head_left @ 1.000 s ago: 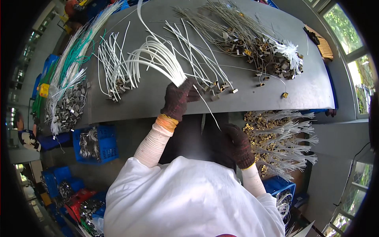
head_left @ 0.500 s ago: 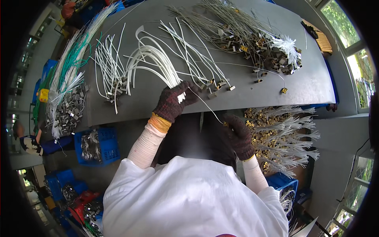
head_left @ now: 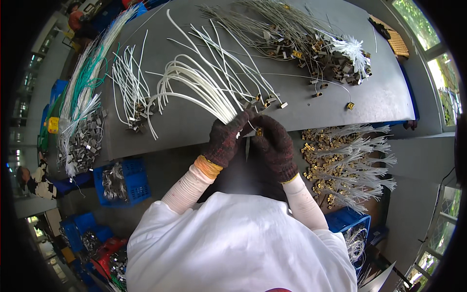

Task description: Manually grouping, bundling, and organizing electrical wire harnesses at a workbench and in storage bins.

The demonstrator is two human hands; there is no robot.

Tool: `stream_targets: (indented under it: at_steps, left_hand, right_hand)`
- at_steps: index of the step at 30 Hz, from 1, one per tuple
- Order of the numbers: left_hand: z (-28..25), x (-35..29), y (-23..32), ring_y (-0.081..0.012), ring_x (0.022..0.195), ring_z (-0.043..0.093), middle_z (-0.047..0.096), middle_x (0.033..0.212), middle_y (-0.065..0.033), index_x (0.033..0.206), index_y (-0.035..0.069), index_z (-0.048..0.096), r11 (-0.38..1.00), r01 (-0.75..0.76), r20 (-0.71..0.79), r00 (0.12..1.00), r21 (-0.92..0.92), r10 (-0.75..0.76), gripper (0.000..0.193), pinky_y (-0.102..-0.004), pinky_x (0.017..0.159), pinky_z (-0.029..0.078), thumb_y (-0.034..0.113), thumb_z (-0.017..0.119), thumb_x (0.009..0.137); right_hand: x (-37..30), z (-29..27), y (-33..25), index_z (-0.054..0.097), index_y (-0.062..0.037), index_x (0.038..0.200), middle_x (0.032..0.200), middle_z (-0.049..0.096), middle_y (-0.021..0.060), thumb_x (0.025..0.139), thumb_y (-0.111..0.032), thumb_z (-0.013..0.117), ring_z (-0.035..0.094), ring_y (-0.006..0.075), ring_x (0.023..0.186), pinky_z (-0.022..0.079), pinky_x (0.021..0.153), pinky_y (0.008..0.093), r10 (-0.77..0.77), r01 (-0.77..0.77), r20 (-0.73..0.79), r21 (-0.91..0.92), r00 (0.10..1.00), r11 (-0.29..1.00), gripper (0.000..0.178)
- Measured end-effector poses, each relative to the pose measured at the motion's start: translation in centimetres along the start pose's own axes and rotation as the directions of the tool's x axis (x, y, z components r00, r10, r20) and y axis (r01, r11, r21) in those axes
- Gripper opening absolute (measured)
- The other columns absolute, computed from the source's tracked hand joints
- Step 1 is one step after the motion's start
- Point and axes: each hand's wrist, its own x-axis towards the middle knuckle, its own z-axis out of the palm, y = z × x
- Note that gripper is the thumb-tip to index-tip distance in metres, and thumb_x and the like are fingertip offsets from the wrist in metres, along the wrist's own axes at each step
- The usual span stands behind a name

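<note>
My left hand [head_left: 225, 142], in a dark knitted glove, is closed round a bundle of thick white tube-like strands [head_left: 197, 92] that fan up and left over the table. My right hand [head_left: 276, 148], gloved alike, touches it at the table's near edge. Its fingers pinch a small brass-coloured block [head_left: 259, 131]; a short stretch of thin wire shows between the hands. Just beyond my hands, several white strands [head_left: 238, 68] lie with small metal blocks [head_left: 284, 105] at their near ends. A similar group of white strands [head_left: 130, 80] lies further left.
On the grey table [head_left: 350, 121], thin grey wires [head_left: 272, 29] with metal blocks are heaped at the far right. White and green strands [head_left: 92, 63] run along the left end. Bundles with brass blocks [head_left: 340, 165] lie below right. Blue crates [head_left: 138, 177] stand on the floor; another person [head_left: 41, 182] is at left.
My right hand has moved up and left to meet my left hand, bringing the brass-coloured block along. My left hand has shifted slightly right and down, and its bundle has spread wider.
</note>
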Motion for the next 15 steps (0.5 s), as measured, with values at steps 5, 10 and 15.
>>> stream_targets:
  at_steps: [5,10,15]
  left_hand:
    - [-0.8,1.0,-1.6,-0.0324,0.112,0.065,0.067,0.12,-0.0147,0.129,0.003,0.057,0.749,0.241,0.017,0.956,-0.617,-0.294,0.044,-0.0402,0.097,0.053,-0.006,0.06,0.086]
    - [-2.2,2.3,-0.3,-0.03,0.107,0.066,0.068,0.115,-0.012,0.123,0.007,0.062,0.986,0.1,0.07,0.993,-0.134,-0.091,0.034,-0.0376,0.091,0.054,0.003,0.064,0.089]
    - [-0.1,0.3,-0.3,-0.0308,0.101,0.068,0.07,0.109,-0.0145,0.118,0.007,0.066,0.997,-0.016,-0.062,0.998,-0.069,0.012,0.034,-0.0388,0.084,0.056,-0.004,0.062,0.086]
  right_hand:
    - [0.2,0.2,-0.4,0.055,-0.0007,0.131,0.123,0.064,0.0086,0.09,-0.013,0.072,0.06,0.0171,0.109,0.048,0.096,0.0312,0.045,-0.048,0.036,0.102,0.998,0.994,0.045]
    - [0.3,0.1,-1.4,0.055,-0.0016,0.132,0.122,0.063,0.0061,0.089,-0.013,0.072,0.059,0.0125,0.104,0.05,0.09,0.0297,0.42,-0.434,0.143,0.484,0.896,0.76,0.048]
    - [2.6,1.5,-1.9,0.054,-0.0017,0.133,0.122,0.063,0.006,0.088,-0.011,0.072,0.06,0.0133,0.104,0.05,0.09,0.0311,0.32,-0.326,0.101,0.51,0.942,0.796,0.049]
